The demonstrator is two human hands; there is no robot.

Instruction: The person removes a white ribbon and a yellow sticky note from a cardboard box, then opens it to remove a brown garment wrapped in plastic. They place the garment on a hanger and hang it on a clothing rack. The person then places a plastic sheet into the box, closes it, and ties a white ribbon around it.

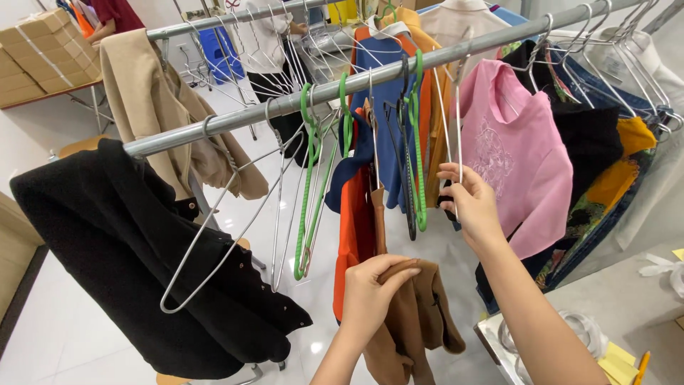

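A black coat point(135, 264) hangs at the rail's point(235, 120) left end, with bare wire hangers point(221, 228) and green hangers point(310, 185) spaced loosely beside it. Below the rail's middle, the left hand point(370, 292) pinches the top of a brown garment point(417, 321). The right hand point(470, 203) is closed on a wire hanger point(457, 121) touching the pink sweatshirt point(520, 164), where clothes crowd tightly.
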